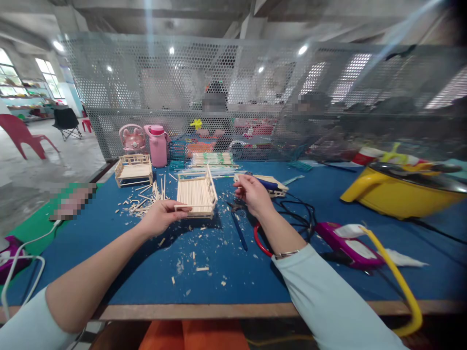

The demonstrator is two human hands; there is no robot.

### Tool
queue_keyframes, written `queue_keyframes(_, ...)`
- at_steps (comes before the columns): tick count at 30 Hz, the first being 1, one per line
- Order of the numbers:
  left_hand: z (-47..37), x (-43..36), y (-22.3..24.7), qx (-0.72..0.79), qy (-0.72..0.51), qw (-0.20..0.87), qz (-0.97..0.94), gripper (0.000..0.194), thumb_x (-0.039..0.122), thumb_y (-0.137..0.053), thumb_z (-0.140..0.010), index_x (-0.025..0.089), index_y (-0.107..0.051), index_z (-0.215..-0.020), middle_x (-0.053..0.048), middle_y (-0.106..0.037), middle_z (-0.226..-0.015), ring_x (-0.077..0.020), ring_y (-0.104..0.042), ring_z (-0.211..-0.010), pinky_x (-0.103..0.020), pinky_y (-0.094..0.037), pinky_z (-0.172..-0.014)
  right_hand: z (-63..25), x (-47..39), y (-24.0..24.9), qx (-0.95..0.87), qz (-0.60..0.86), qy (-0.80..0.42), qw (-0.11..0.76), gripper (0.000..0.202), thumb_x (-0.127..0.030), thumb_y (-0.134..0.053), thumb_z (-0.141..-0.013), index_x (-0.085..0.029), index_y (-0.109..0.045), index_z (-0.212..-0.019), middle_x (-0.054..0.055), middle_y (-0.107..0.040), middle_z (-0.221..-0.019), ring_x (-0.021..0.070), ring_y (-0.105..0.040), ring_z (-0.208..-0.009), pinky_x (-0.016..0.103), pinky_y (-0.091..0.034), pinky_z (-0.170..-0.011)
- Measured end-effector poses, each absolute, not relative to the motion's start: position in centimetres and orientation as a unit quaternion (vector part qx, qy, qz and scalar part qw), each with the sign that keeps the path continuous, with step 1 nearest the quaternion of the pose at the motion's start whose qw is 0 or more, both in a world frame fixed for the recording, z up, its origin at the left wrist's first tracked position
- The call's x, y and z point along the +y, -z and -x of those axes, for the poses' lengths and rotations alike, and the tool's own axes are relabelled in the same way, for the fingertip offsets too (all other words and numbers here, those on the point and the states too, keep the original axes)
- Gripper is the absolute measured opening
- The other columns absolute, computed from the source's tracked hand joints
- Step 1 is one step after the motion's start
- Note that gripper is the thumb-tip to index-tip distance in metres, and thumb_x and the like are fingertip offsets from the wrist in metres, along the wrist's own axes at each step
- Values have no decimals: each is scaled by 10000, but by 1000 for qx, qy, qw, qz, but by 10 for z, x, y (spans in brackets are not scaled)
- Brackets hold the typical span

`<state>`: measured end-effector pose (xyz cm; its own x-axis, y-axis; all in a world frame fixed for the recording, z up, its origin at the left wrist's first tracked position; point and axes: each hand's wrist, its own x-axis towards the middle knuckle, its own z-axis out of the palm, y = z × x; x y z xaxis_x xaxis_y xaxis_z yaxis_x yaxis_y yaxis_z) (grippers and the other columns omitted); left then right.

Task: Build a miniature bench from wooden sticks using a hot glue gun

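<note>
Sleeves: pale blue, nearest the camera at bottom edge, both forearms reaching out over the table (233, 272).
Left fingers: clamped on the near left corner of the stick frame (196, 194), thumb on top, other fingers under.
Left hand (160, 217): raised just above the table, sleeve pushed up the forearm.
Stick frame: small bed-like piece of pale wooden sticks, flat slatted deck, railed end standing up on its right side; held a bit off the table, centre of view, shadow below it.
Right fingers: pinched together, tips near a dark blue pen-like tool (265, 183); cannot tell whether they grip it or only touch.
Right hand (253, 194): just right of the stick frame, apart from it; thin bracelet at the wrist.
Under right hand: black cables (297, 218), red-handled pliers (260, 240), blue stick (239, 231) lying on the table.
Second frame: another stick piece (268, 183) behind the right hand, partly hidden.
Scraps: wood offcuts (140, 204) heaped left of the left hand, more chips scattered over the blue surface in front.
Back left: finished stick bench (133, 170), pink bottle (158, 145), pink fan (132, 137).
Back centre: stack of stick bundles (212, 159).
Right side: yellow pot (401, 187), magenta tool (346, 243) with yellow hose (397, 279).
Behind: perforated metal screen (255, 82), people beyond it, blurred.
</note>
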<state>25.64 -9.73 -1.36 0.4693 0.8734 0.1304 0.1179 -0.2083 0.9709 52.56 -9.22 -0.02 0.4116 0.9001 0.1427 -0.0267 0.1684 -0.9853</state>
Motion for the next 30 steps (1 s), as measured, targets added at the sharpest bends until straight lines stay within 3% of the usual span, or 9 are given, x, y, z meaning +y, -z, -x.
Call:
queue_keyframes(4, -266, -80, 29, 376, -379, 487, -691, 152, 183, -675, -671, 163, -734, -809, -65, -738, -869, -168, -641, -797, -324, -469, -825, -525, -91, 1, -411, 566, -307, 646, 330, -532, -490, -760, -211, -469, -834, -31, -543, -678, 64, -440, -469, 203, -393, -479)
queue_keyframes(7, -269, -74, 33, 383, -382, 492, -682, 278, 195, -649, -699, 137, -690, -967, -77, -728, -917, -153, -641, -748, -309, -484, -766, -518, -96, -2, -455, 584, -274, 614, 325, -518, -482, -758, -199, -507, -812, -21, -551, -656, 77, -451, -475, 215, -383, -480)
queue_keyframes(11, -267, -76, 33, 398, -375, 477, -688, 466, 180, -642, -708, 121, -580, -1167, -78, -723, -911, -154, -650, -745, -293, -487, -744, -510, -104, -7, -532, 609, -211, 549, 248, -427, -505, -766, -186, -552, -734, -18, -559, -621, 93, -461, -505, 226, -363, -509)
queue_keyframes(13, -265, -79, 32, 410, -369, 456, -698, 415, 193, -637, -718, 117, -604, -1125, -83, -723, -908, -170, -660, -769, -300, -492, -758, -507, -108, -8, -568, 622, -196, 503, 198, -359, -503, -768, -182, -556, -696, -25, -550, -586, 95, -451, -494, 230, -347, -509)
queue_keyframes(16, -267, -85, 32, 421, -370, 436, -704, 334, 224, -633, -727, 117, -644, -1044, -98, -713, -981, -196, -669, -836, -321, -501, -798, -500, -112, -6, -623, 633, -210, 410, 49, -186, -582, -652, -181, -565, -697, -59, -526, -516, 91, -441, -466, 220, -326, -495)
queue_keyframes(18, -269, -88, 34, 419, -367, 433, -709, 324, 227, -622, -738, 127, -644, -1045, -97, -706, -1017, -200, -669, -863, -334, -504, -822, -494, -114, -2, -653, 634, -221, 350, 168, -109, -612, -571, -183, -577, -717, -80, -510, -486, 89, -440, -459, 212, -312, -486)
queue_keyframes(25, -273, -86, 41, 428, -391, 353, -735, 280, 214, -582, -762, 131, -631, -1025, -130, -575, -1273, -227, -625, -1029, -382, -462, -943, -475, -113, 8, -688, 654, -157, 272, 123, -290, -661, -685, -193, -590, -659, -37, -527, -540, 119, -458, -534, 233, -292, -527)
queue_keyframes(27, -272, -86, 40, 405, -366, 351, -761, 377, 208, -568, -769, 122, -576, -1137, -145, -550, -1302, -234, -599, -1089, -392, -436, -979, -474, -111, 9, -687, 662, -134, 267, 119, -286, -647, -714, -198, -595, -654, -14, -560, -571, 136, -488, -569, 240, -301, -545)
queue_keyframes(30, -265, -90, 34, 363, -326, 354, -798, 638, 114, -498, -768, 139, -324, -1382, -148, -504, -1350, -209, -584, -1122, -377, -426, -991, -478, -109, 12, -671, 682, -101, 271, 61, -248, -598, -764, -199, -628, -741, 26, -615, -654, 166, -537, -642, 253, -326, -586)
